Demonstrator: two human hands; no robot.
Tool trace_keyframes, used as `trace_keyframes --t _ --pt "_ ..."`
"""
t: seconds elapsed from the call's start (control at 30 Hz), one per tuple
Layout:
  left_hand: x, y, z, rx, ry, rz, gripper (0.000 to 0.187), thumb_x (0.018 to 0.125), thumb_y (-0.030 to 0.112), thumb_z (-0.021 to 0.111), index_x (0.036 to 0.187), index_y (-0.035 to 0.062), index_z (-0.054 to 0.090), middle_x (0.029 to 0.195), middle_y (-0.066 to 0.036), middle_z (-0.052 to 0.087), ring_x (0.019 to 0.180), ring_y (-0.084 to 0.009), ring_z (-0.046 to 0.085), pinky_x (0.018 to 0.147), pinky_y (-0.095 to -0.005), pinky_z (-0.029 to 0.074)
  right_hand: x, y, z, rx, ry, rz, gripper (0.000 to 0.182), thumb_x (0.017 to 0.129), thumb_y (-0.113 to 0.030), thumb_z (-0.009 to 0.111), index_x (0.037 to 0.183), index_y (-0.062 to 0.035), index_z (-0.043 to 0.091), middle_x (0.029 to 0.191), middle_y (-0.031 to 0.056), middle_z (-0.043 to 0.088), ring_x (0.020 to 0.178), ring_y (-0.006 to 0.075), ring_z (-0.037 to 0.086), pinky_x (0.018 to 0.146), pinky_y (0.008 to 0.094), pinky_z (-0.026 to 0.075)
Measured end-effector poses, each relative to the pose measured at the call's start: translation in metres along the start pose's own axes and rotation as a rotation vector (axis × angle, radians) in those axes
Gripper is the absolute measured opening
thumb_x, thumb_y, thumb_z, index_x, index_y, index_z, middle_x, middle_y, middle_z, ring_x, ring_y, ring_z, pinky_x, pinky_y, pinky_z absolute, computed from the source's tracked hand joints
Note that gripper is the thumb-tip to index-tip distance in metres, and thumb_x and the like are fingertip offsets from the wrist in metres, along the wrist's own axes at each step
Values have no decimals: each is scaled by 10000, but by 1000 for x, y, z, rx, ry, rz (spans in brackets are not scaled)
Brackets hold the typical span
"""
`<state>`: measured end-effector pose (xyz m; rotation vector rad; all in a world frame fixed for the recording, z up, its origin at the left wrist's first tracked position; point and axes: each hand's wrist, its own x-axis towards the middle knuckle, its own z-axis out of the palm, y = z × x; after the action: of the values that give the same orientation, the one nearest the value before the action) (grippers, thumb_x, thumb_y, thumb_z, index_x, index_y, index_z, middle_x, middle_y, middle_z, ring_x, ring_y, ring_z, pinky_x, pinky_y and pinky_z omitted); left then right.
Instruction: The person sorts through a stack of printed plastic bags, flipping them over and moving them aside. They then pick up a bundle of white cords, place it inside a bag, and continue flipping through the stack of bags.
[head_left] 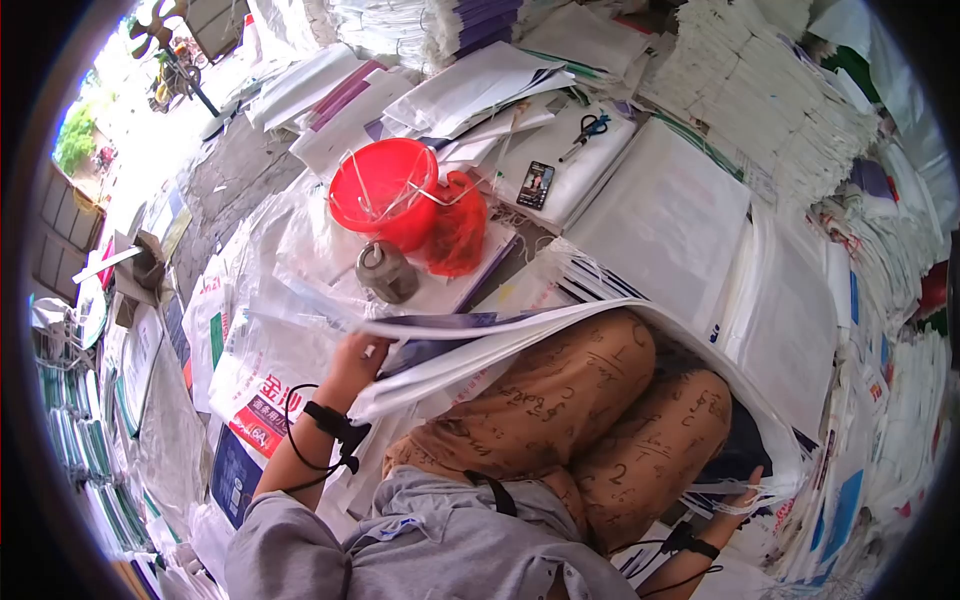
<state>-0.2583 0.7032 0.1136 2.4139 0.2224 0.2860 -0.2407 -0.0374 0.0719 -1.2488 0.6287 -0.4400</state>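
A bundle of white woven sacks (520, 330) with dark inner faces lies bent across the patterned brown trousers, around the raised knees. My left hand (360, 362) is closed on the left end of the bundle, its fingers curled over the edge. At the lower right, my right hand (742, 494) grips the other end, where thin white strips hang loose. Part of that hand is hidden by the sacks. Just beyond my left hand stands a grey weight with a ring-shaped top (386, 272). Both wrists wear black bands with cables.
Behind the weight are a red bucket (375, 195) with white strips in it and a crumpled red plastic bag (458, 225). A phone (535, 185) and scissors (585, 135) lie on flat sacks. Tall sack stacks (760, 100) rise at the back right; printed sacks (265, 400) spread on the left.
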Motion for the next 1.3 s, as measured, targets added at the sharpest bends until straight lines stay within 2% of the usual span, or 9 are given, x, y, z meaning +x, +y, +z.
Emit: trace_keyframes --t 0.13,0.2,0.33,0.57,0.7,1.03,1.1,1.13,1.3 --pt "22 60 -18 -70 220 24 369 813 65 728 1172 74 646 1074 -118 663 960 -271 642 814 -365 519 -8 -5 10 -32 -18 -35 611 889 -388 688 1325 3 512 1274 146 566 1112 263 585 962 385 472" --pt "31 69 -18 214 328 299 514 773 102 771 1261 135 613 1279 -98 573 1130 -295 561 949 -403 457 -8 -6 11 -48 -15 -33 618 890 -400 681 1314 19 518 1273 147 564 1112 263 583 973 382 461" --pt "51 90 -24 410 252 470 560 733 154 809 1259 173 621 1422 -109 464 1314 -323 414 1091 -456 327 -6 -4 13 -65 -4 -61 630 889 -409 676 1315 27 516 1273 145 564 1111 264 583 968 378 463" --pt "77 102 -37 547 273 619 554 745 139 780 1268 180 604 1390 -95 504 1278 -291 461 1094 -477 321 -14 -10 22 -50 -5 -48 624 874 -425 685 1294 14 538 1261 144 565 1106 268 579 959 390 470" --pt "86 100 -44 479 204 606 516 759 128 763 1247 129 598 1156 -68 635 1108 -247 573 1024 -452 386 -32 -25 48 -23 -76 -51 629 906 -427 638 1316 34 515 1307 153 556 1154 282 570 1011 398 457" --pt "83 120 -96 81 -380 285 231 816 110 725 1027 32 674 917 -131 672 887 -325 643 789 -393 512 -26 -26 43 9 -25 -47 545 890 -323 694 1301 -3 533 1206 104 576 1065 242 573 938 359 469" --pt "86 124 -106 -66 -708 118 345 836 176 746 1143 42 661 983 -128 698 948 -305 658 848 -370 517 -26 -25 43 6 -21 -49 543 888 -322 696 1297 -4 535 1197 101 576 1059 240 571 934 358 468" --pt "92 129 -112 -92 -872 105 610 816 299 784 1325 55 555 1105 -141 689 1030 -295 658 909 -373 508 -26 -25 44 6 -18 -53 542 887 -322 698 1295 -5 536 1193 99 575 1056 239 570 931 358 468" --pt "67 201 -71 383 -796 294 914 815 459 729 1483 22 284 1243 -249 587 1064 -381 631 912 -424 506 -27 -25 42 4 -16 -49 536 882 -322 705 1286 -10 541 1173 92 574 1042 233 565 919 356 466"
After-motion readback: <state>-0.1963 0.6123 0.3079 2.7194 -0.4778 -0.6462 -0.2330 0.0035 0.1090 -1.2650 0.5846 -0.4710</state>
